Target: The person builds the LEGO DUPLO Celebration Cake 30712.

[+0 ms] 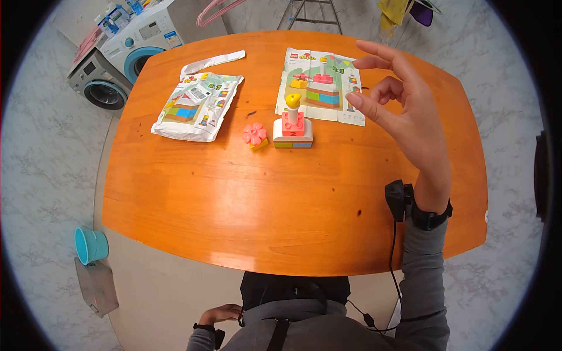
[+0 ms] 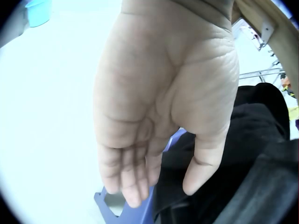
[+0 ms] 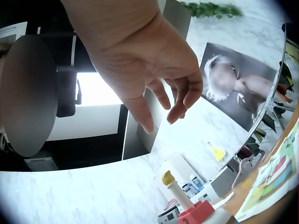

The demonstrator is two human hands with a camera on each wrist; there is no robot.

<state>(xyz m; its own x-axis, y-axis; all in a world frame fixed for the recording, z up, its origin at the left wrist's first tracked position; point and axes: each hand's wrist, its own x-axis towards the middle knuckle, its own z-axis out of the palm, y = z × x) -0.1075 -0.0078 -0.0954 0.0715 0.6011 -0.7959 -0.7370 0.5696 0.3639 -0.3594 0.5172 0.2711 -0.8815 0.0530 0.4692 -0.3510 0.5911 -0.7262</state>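
Note:
My right hand (image 1: 413, 114) is raised over the right side of the table, thumb and loosely bent fingers apart with nothing between them. Below and to its left, a toy-brick cake (image 1: 293, 131) stands upright, with a red brick marked 2, a white candle and a yellow flame on top. Just left of the cake lies a pink flower brick (image 1: 255, 134) on a yellow brick. The unfolded instruction sheet (image 1: 321, 111) is behind the cake, partly overlapped by my right fingertips in the head view. Low beside my lap, my left hand (image 2: 163, 84) hangs relaxed, holding nothing.
A torn white brick packet (image 1: 198, 111) and its torn-off strip (image 1: 213, 62) lie at the table's back left. A cable (image 1: 393, 251) runs down from my right wrist over the table's front edge. Washing machines (image 1: 105, 88) stand beyond; a blue bucket (image 1: 91, 245) is at floor level left.

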